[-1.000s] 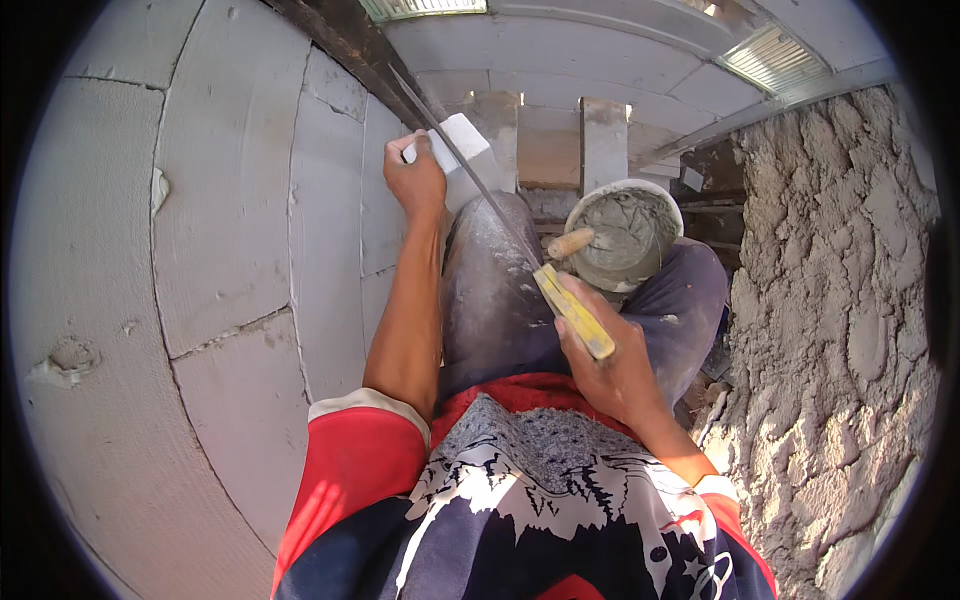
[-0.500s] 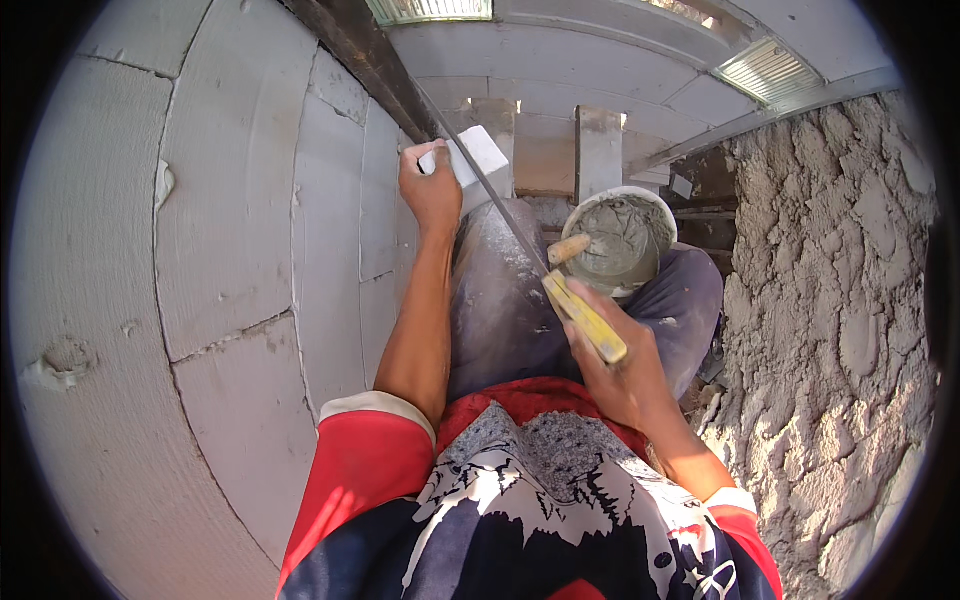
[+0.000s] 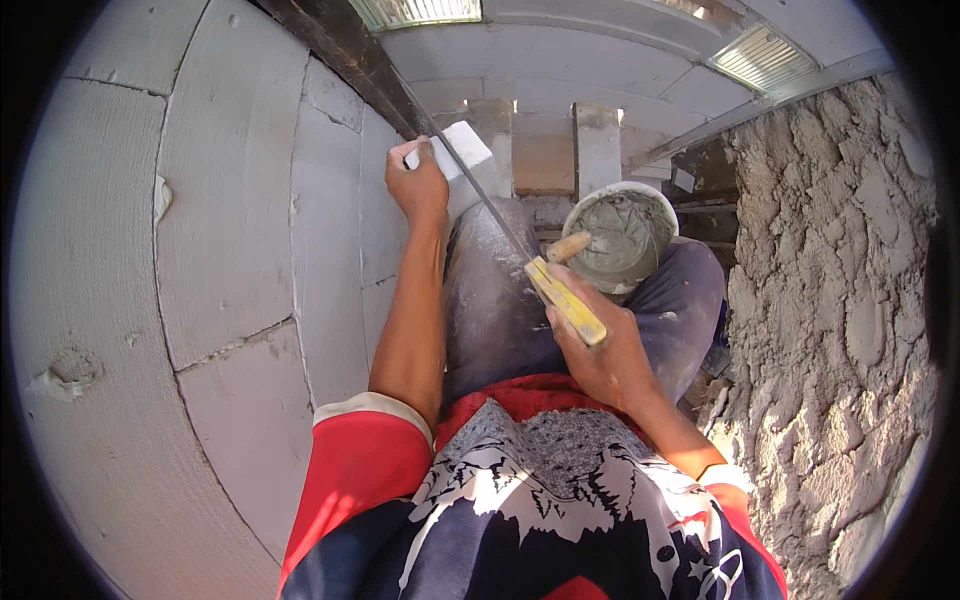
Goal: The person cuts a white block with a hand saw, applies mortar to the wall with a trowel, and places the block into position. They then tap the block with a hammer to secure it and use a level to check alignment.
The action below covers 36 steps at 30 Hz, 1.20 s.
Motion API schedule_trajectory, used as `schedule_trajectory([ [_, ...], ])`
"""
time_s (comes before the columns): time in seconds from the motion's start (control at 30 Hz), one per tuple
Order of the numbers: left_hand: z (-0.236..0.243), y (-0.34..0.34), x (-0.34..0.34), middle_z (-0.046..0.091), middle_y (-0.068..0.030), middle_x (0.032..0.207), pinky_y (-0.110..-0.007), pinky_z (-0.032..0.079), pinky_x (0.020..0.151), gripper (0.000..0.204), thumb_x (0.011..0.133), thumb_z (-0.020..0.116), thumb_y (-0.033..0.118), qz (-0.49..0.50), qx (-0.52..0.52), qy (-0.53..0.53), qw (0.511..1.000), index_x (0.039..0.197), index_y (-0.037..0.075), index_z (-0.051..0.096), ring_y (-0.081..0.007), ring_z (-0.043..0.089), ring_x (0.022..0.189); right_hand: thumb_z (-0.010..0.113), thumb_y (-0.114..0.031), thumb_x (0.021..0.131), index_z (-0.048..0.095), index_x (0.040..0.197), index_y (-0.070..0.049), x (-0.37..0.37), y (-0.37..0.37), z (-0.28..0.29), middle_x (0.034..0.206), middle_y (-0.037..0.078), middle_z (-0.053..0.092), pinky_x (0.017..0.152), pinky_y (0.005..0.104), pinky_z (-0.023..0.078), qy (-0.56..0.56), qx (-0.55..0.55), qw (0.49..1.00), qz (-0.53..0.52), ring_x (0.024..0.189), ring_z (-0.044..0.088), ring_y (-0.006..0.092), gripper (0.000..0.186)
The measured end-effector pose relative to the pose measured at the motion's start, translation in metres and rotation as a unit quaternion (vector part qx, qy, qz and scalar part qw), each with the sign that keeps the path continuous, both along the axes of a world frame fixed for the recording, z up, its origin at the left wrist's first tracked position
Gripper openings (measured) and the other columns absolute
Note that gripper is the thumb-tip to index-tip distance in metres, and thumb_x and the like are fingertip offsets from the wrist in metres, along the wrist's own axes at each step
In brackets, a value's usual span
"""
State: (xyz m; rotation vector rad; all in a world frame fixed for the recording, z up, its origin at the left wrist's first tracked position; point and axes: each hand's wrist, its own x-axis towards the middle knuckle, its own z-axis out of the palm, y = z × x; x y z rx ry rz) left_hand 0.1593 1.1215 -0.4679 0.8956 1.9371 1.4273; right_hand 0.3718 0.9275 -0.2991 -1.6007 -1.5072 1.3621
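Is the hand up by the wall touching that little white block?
Touching. The head view shows the left hand with its fingers wrapped over the edge of the white block, pressed near the grey wall.

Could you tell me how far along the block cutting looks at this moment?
Done: the wall on the left already stands in laid blocks, and a bucket of mixed mortar sits ready. In hand: the left hand steadies a small white block while the right hand holds the saw against it. Left: the block looks uncut and unplaced.
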Motion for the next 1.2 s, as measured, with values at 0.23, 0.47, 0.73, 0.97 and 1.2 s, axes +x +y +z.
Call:
schedule_trajectory([
  [0.23,-0.004,0.011,0.001,0.073,-0.0183,0.103,-0.04,0.051,0.089,0.021,0.096,0.071,0.02,-0.007,0.011,0.019,1.0,0.1,-0.001,0.069,-0.0285,0.067,0.096,0.067,-0.011,0.099,0.057,0.145,-0.006,0.01,0.005,-0.014,0.099,0.025,0.075,0.077,0.0389,0.056,-0.007,0.055,0.998,0.0,0.09,0.075,0.0388,0.048],
  [0.47,-0.013,0.016,0.006,0.074,-0.0153,0.096,-0.038,0.051,0.092,0.015,0.093,0.074,0.016,-0.01,0.019,0.047,0.999,0.095,0.002,0.07,-0.0264,0.07,0.098,0.064,-0.008,0.093,0.06,0.141,-0.002,0.036,-0.055,0.007,0.134,0.023,0.068,0.109,0.0401,0.05,0.035,0.044,0.998,-0.024,0.127,0.067,0.0338,0.049],
  [0.73,-0.01,0.004,-0.006,0.076,-0.0152,0.098,-0.042,0.054,0.088,0.017,0.091,0.075,0.019,0.047,0.012,0.042,0.998,0.099,0.005,0.074,-0.0319,0.072,0.096,0.059,-0.027,0.104,0.067,0.129,-0.001,0.009,-0.014,-0.016,0.117,0.026,0.072,0.092,0.0485,0.051,-0.034,0.017,0.999,0.012,0.109,0.067,0.0439,0.038],
  [0.97,0.006,-0.002,0.013,0.076,-0.0171,0.098,-0.041,0.054,0.086,0.021,0.091,0.077,0.021,0.017,-0.001,0.059,0.998,0.101,0.003,0.075,-0.0299,0.072,0.095,0.06,-0.029,0.103,0.066,0.13,-0.001,0.005,0.003,-0.055,0.118,0.025,0.071,0.092,0.0476,0.051,-0.017,-0.013,0.999,-0.043,0.108,0.066,0.0427,0.039],
  [1.2,-0.008,0.004,0.001,0.075,-0.0166,0.101,-0.041,0.053,0.09,0.021,0.092,0.076,0.02,0.036,-0.016,0.072,0.997,0.099,0.001,0.072,-0.0304,0.071,0.098,0.06,-0.018,0.102,0.063,0.134,0.005,0.027,-0.052,0.034,0.127,0.023,0.07,0.106,0.0397,0.049,0.078,0.056,0.994,-0.055,0.122,0.067,0.0302,0.04],
])
